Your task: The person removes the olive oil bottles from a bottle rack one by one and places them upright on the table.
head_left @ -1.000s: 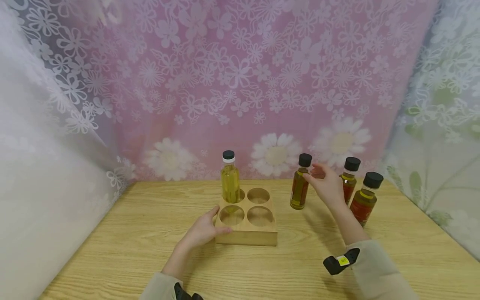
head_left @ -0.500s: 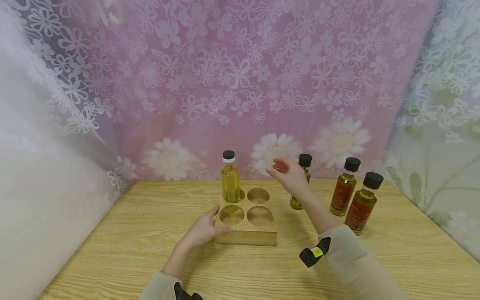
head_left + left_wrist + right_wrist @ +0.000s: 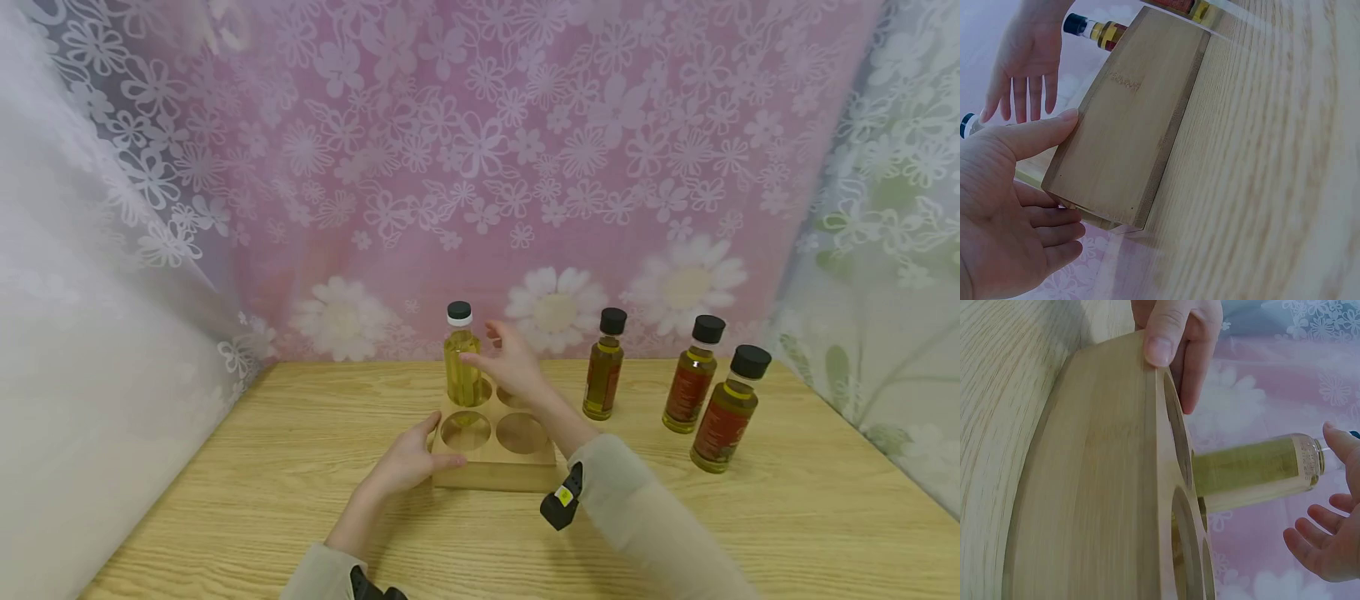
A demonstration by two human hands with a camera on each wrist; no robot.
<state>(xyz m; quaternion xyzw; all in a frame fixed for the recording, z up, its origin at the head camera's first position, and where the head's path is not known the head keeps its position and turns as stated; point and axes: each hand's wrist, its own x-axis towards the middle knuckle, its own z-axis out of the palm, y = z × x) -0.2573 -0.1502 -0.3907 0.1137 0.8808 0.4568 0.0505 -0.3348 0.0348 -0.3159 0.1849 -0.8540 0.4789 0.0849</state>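
Observation:
A wooden bottle holder (image 3: 495, 477) with round holes lies on the table. In its back left hole stands a clear bottle of yellow oil (image 3: 459, 367) with a black cap. My left hand (image 3: 405, 458) holds the holder's front left corner, thumb on the top edge and fingers along the side. Beside the bottle is my right hand (image 3: 513, 362), fingers spread and nothing in its grasp. In the right wrist view, that hand (image 3: 1338, 534) is by the bottle's (image 3: 1254, 469) neck; whether the thumb touches the glass I cannot tell. It partly hides the back right hole.
To the right stand three dark-capped, red-labelled oil bottles: one near the holder (image 3: 602, 379), another farther right (image 3: 688, 387), and one nearest the front (image 3: 723, 421). A pink floral curtain (image 3: 480, 167) hangs behind the wooden table (image 3: 225, 500), with pale curtains at both sides.
My right hand has moved left from the nearest red-labelled bottle, across to the bottle in the holder. That red-labelled bottle stays standing. The left hand and the holder keep their place.

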